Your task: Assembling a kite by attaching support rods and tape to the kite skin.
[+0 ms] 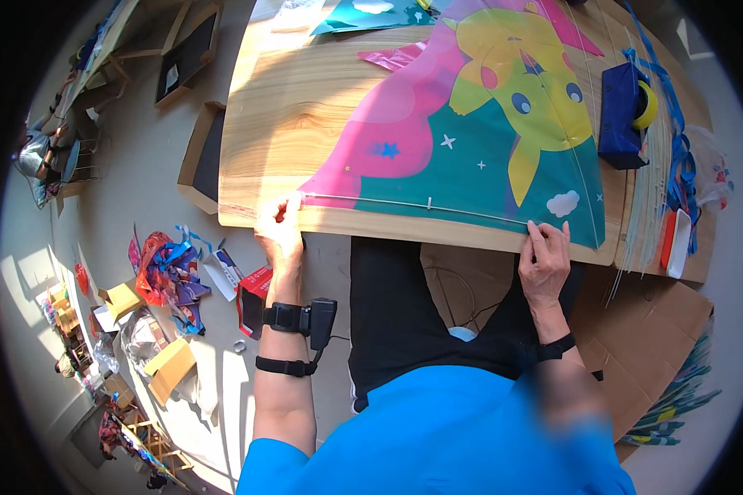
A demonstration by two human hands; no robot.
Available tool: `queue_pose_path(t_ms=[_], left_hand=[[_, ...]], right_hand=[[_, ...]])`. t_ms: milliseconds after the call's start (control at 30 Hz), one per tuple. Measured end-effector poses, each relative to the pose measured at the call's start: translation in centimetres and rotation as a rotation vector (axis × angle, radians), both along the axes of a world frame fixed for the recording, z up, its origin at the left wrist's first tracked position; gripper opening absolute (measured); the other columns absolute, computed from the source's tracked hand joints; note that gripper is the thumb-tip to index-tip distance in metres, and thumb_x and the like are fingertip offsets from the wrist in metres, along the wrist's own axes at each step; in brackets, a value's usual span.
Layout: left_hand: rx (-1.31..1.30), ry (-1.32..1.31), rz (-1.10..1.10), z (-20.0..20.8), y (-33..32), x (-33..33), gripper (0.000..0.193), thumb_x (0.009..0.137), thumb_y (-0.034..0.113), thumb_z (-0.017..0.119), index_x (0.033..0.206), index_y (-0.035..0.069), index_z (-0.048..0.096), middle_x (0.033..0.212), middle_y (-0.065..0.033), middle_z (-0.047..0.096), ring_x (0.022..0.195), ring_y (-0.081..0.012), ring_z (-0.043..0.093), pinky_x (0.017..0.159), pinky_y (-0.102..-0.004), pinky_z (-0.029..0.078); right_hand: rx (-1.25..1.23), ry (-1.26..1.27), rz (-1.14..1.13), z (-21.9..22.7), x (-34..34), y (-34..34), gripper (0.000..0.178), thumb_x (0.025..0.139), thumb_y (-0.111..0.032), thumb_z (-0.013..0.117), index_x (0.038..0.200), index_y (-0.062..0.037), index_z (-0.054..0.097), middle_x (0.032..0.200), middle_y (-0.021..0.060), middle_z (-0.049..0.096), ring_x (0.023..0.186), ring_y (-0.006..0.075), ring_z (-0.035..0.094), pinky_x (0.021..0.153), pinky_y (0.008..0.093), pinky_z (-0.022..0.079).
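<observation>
A kite sheet [446, 165] in teal and pink, printed with a yellow big-eared cartoon figure, lies on the wooden table [293, 107] before me. Along its near edge runs a thin white rod [475, 213] with a small fitting near its middle. My left hand [279, 229] is closed in a pinch at the rod's left end, at the sheet's pink corner. At the rod's right end, my right hand [545, 256] pinches with thumb and fingers beside the table edge. The fingertips partly hide both rod ends.
A blue tape dispenser [619, 124] with a yellow roll stands right of the sheet. Beyond it lie a bundle of thin pale rods [648, 194] and blue ribbon [681, 161]. Cardboard [648, 346] leans below the table's right side. Crumpled colourful sheets [169, 272] litter the floor at left.
</observation>
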State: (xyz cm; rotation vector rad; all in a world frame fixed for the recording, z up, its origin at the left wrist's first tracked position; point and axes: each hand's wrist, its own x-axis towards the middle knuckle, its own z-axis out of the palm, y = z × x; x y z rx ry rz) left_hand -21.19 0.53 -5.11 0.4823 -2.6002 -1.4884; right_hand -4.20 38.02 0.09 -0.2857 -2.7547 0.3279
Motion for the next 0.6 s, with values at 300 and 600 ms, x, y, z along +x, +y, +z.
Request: queue_pose_path(t_ms=[300, 600], left_hand=[[-0.015, 0.033, 0.026, 0.7, 0.8, 0.2, 0.02, 0.079, 0.018, 0.079, 0.087, 0.002, 0.072, 0.077, -0.0038, 0.067, 0.069, -0.0104, 0.06, 0.066, -0.0263, 0.05], [-0.02, 0.002, 0.073, 1.5, 1.8, 0.0, 0.019, 0.079, 0.018, 0.08, 0.085, 0.002, 0.072, 0.078, -0.0029, 0.066, 0.07, -0.0104, 0.059, 0.066, -0.0258, 0.049]], right_hand=[[0.001, 0.003, 0.015, -0.2, 0.0, 0.1, 0.027, 0.077, 0.004, 0.064, 0.103, -0.0017, 0.069, 0.093, 0.013, 0.061, 0.092, 0.0298, 0.062, 0.104, 0.0533, 0.041], [0.015, 0.004, 0.015, -0.4, 0.0, 0.3, 0.028, 0.076, 0.005, 0.063, 0.103, -0.0017, 0.069, 0.093, 0.0135, 0.062, 0.092, 0.0303, 0.062, 0.104, 0.0532, 0.042]])
